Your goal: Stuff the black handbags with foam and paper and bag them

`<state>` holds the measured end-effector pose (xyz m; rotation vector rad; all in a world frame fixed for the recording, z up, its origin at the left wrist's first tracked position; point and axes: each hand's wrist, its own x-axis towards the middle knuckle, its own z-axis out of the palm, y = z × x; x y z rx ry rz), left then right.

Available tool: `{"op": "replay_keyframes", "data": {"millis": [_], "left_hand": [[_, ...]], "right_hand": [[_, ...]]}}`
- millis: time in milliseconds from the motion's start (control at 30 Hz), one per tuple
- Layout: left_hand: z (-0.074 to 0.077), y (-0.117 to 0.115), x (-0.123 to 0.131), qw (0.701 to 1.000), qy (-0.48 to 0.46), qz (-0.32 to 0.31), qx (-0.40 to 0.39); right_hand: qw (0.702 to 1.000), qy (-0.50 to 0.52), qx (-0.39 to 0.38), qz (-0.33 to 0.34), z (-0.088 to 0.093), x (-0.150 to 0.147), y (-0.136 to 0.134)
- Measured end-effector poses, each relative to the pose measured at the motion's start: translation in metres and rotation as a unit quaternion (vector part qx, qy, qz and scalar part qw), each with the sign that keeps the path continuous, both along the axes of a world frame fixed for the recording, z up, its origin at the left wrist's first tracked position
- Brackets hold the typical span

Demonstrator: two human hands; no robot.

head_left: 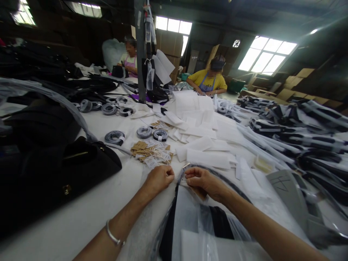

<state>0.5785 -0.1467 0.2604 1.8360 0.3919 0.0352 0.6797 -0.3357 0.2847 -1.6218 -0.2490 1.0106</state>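
Note:
My left hand [161,177] is closed, fingertips pinched together just left of the bag's handle; anything between them is too small to make out. My right hand [205,181] is also closed, fingers pressed together over the top of the wrapped handle [214,171]. Beneath its palm a brown cardboard tag [200,193] shows in part. The black bag [219,222] lies below my hands, covered with white sheets [187,214] and clear plastic. A heap of brown tags with strings [148,151] lies just beyond my left hand.
On the left stands a large black handbag [92,163]. Coiled, wrapped straps [114,137] lie behind it. White foam sheets [208,159] spread across the middle. A grey tape dispenser [292,197] and stacked wrapped straps [301,137] are on the right. Two people work across the table.

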Motion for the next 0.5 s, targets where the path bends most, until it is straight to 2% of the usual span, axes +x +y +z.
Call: {"op": "replay_keyframes", "data": {"millis": [133,300,367,500], "left_hand": [[0.004,0.003,-0.007,0.997,-0.007,0.033,-0.065],[0.006,-0.003,-0.011,0.971,-0.017,0.05,-0.234],[0.005,-0.008,-0.01,0.957,-0.031,0.064,-0.281],[-0.001,-0.013,-0.005,0.939,-0.037,0.095,-0.33]], "right_hand": [[0.999,0.009,0.034,-0.019,0.009,-0.009,-0.001],[0.982,0.075,0.176,-0.002,0.014,-0.014,0.007],[0.982,0.073,0.175,0.01,0.011,-0.014,0.012],[0.991,0.04,0.121,0.03,-0.001,-0.013,0.024]]}}
